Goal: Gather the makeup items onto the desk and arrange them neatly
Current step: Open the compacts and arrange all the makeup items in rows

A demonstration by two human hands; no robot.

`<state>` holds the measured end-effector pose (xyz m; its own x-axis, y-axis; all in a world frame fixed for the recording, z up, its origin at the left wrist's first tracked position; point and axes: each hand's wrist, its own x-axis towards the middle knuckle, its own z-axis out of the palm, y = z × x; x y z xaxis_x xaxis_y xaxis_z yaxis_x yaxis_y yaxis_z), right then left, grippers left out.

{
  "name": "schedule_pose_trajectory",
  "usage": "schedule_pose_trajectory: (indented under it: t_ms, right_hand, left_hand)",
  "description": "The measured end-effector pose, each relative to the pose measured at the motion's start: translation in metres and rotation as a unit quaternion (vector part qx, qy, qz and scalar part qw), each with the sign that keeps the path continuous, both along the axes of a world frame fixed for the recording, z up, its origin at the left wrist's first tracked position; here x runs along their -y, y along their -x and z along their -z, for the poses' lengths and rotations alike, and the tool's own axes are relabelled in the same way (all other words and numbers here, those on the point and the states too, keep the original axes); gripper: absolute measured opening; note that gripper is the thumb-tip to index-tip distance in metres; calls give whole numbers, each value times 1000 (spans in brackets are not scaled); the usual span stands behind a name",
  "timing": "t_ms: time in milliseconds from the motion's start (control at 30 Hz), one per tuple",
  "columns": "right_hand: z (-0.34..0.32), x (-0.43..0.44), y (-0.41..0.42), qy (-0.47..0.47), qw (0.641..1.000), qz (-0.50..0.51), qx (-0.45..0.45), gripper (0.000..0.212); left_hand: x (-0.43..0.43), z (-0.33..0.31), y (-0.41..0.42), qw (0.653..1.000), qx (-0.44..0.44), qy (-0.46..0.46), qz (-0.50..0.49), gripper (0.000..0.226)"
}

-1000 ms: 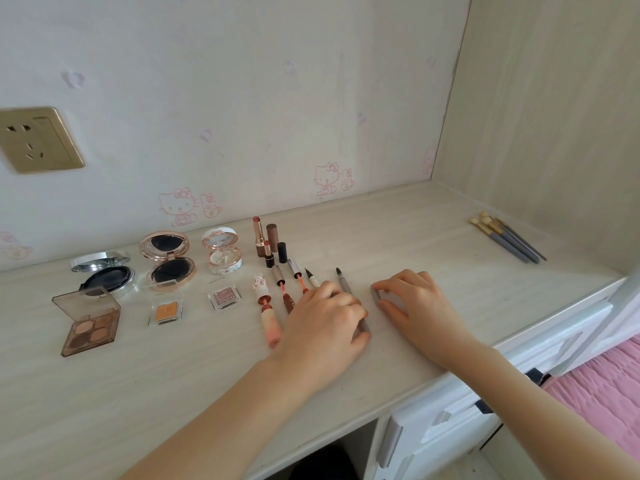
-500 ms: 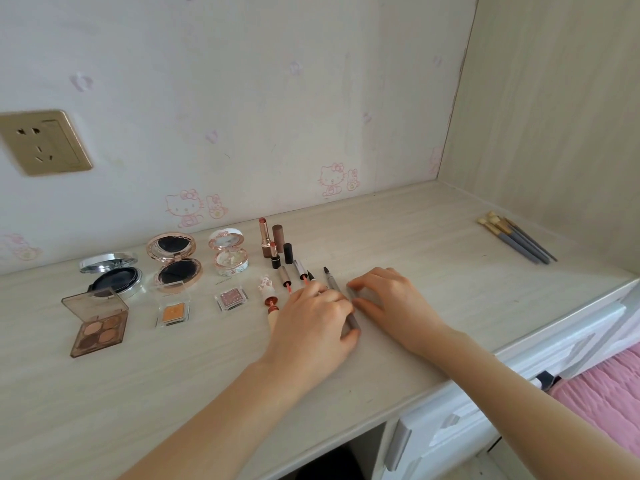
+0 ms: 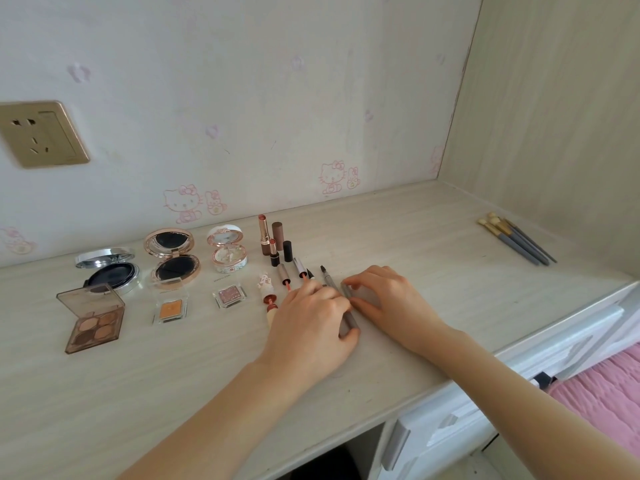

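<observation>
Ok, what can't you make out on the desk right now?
Head view only.
Grey pencil: middle hidden under left hand; grip unclear.
Grey cap: mostly covered by right hand.
Pink tube: lower end behind left hand.
Print by orange eyeshadow pot: too small to read.
Drawers: cut off by bottom and right edges.

Back wall: pale wallpaper [image 3: 242,81], faded pink cartoon-cat prints [image 3: 183,202], brass-coloured socket [image 3: 41,135] at left. Right side: light wood-grain panel [image 3: 554,116]. Desk [image 3: 138,393] in matching pale grain. White drawers [image 3: 467,420] below, grey handle [image 3: 394,445]. Pink bedspread [image 3: 602,393] at lower right. Soft, even light.
</observation>
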<state>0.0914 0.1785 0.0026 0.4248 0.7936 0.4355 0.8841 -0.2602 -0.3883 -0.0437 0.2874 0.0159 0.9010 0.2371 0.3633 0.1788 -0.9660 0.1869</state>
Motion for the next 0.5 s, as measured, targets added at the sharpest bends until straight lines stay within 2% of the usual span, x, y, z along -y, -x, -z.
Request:
schedule_pose_trajectory:
  t_ms: [200,500]
  right_hand:
    - [-4,17,-10,2,1000,23,3,26]
    - [-3,73,-43,11,991,132,-18,24]
  left_hand:
    - [5,-4,-5,999,24,20,9,30]
    - [28,-15,-62,996,21,65,50,26]
